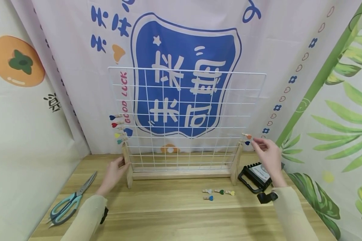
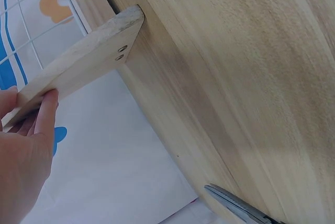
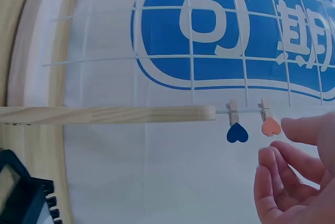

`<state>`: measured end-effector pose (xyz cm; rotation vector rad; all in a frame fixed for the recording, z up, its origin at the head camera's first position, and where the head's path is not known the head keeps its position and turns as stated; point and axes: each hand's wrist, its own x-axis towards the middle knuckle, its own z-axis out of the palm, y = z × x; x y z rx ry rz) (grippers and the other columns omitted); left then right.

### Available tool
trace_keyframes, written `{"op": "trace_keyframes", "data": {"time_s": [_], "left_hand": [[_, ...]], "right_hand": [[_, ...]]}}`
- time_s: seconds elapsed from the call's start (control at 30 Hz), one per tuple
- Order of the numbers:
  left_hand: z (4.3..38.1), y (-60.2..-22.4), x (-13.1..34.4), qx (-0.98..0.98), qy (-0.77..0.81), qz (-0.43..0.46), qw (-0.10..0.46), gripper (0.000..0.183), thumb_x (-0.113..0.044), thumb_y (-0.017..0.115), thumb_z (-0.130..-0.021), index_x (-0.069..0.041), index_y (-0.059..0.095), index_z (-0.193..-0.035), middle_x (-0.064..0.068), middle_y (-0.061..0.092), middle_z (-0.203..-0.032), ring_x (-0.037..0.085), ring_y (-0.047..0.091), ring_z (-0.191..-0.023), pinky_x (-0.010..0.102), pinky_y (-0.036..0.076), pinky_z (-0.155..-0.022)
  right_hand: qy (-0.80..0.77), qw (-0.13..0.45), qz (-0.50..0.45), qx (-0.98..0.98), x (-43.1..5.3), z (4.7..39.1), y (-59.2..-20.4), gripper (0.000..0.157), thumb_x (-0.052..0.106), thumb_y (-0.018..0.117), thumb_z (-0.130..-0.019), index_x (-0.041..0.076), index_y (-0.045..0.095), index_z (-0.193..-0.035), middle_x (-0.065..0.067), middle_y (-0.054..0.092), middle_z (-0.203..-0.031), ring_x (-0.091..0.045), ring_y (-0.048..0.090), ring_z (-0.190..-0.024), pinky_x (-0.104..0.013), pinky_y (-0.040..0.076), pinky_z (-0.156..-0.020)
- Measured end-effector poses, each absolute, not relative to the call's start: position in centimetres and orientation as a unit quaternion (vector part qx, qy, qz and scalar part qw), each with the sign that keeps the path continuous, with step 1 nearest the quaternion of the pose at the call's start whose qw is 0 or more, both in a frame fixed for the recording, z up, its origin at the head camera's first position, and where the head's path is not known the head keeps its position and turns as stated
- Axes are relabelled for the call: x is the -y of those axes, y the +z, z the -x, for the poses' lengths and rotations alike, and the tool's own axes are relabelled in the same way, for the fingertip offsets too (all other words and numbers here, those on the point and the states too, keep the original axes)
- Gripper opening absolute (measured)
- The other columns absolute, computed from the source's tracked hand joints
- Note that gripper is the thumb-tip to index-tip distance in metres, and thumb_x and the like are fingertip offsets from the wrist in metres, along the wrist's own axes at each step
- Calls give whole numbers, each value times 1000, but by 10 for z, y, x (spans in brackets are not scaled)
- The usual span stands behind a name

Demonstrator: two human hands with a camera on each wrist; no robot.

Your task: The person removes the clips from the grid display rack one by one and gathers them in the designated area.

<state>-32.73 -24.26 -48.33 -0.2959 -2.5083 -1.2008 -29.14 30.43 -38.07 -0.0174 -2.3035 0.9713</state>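
Observation:
A white wire grid [image 1: 181, 137] stands upright in a wooden stand [image 1: 181, 174]. My left hand [image 1: 116, 172] grips the stand's left upright [image 2: 78, 59], thumb on one side and fingers on the other. Beside the grid's right edge is my right hand [image 1: 268, 155], its thumb and loosely bent fingers apart with nothing between them. Its thumb tip is right next to an orange heart clothespin [image 3: 270, 126] clipped to the edge wire. A dark blue heart clothespin [image 3: 237, 132] hangs beside that one, nearer the wooden upright. Heart clothespins in blue, red [image 1: 114, 125], yellow and teal line the left edge.
Several loose heart clothespins [image 1: 219, 191] lie on the wooden table [image 1: 169, 217] before the stand's right foot. Scissors [image 1: 67, 204] with teal handles lie at left. A black-framed item [image 1: 256, 177] with a handle is under my right hand. Printed cloths hang behind and at both sides.

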Motion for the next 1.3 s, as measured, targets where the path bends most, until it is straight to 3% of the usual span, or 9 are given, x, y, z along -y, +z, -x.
{"op": "trace_keyframes", "data": {"time_s": [0.23,0.67,1.3], "left_hand": [[327,-483,243,885,-421,100,173,25,-3,63,-96,15,61,-113,37,66,-113,49,66,-107,51,58,-90],[327,-482,242,882,-422,108,182,24,-2,63,-95,14,62,-112,37,66,-113,48,67,-106,50,59,-88],[327,-483,242,882,-422,103,182,19,-3,64,-95,12,63,-105,36,67,-111,47,67,-106,50,59,-88]], "right_hand": [[370,312,2,875,-301,305,-370,31,27,67,-96,2,72,-113,-20,72,-110,22,47,-71,0,43,-59],[374,310,12,874,-303,309,-370,28,28,69,-94,4,74,-106,-18,75,-98,9,50,-64,-11,42,-50],[369,379,6,848,-299,312,-377,17,16,70,-93,1,76,-97,-18,76,-95,17,46,-63,-4,37,-52]]}}
